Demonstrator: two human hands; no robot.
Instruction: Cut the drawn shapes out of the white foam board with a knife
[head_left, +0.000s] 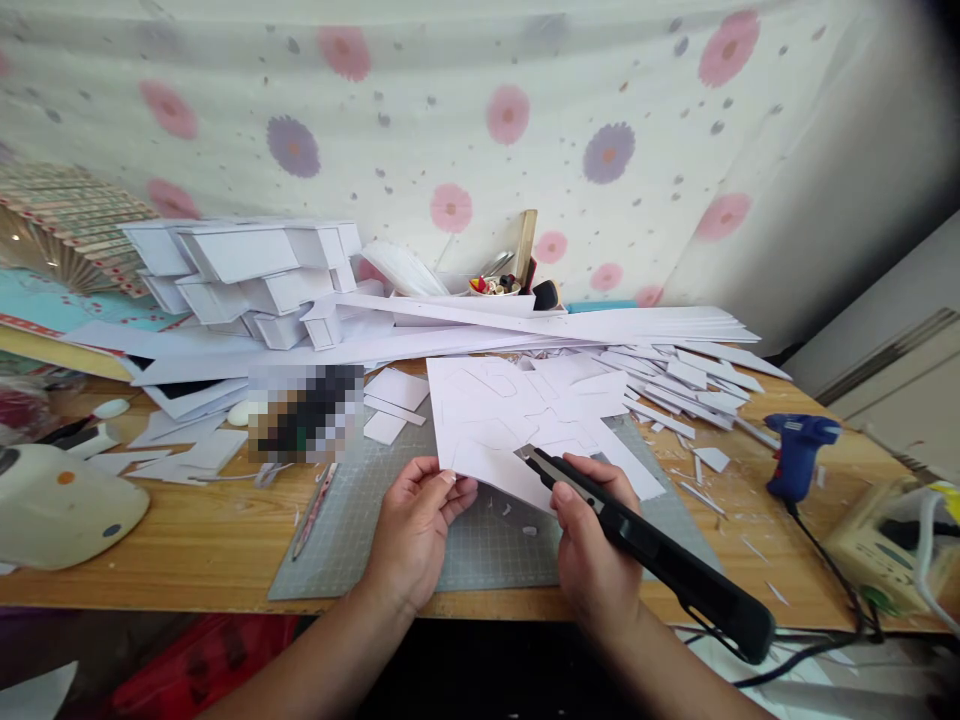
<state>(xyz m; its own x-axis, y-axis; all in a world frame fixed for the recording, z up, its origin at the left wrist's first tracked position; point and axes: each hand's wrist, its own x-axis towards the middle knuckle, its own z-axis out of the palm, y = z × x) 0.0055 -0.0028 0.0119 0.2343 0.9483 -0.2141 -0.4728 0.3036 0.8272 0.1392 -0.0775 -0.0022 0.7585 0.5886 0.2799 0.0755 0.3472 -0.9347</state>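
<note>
— Closest to the lens, what is there?

— Two bare forearms come in from below. The left hand (420,520) and the right hand (589,545) are both over a grey cutting mat (495,550) that lies on the wooden counter (202,540).

— How does each grip stand?

— The left grip is pinched on the near edge of a white sheet (510,420), thumb on top. The right grip is wrapped around a black utility knife (675,572), and the knife's tip touches the sheet just beside the left fingers.

— And where is the sheet itself?

— It lies mostly flat on the mat, with its far part reaching toward a spread of white paper strips (675,385). Faint outlines are drawn on it.

— Anything else around?

— A pencil (313,510) lies along the mat's left edge. A blue glue gun (799,450) stands well off to the right, with its cord trailing toward the counter's front. White paper boxes (247,270) are stacked at the back left, in front of a flowered cloth (510,110). Small paper scraps are scattered over the mat and the wood.
</note>
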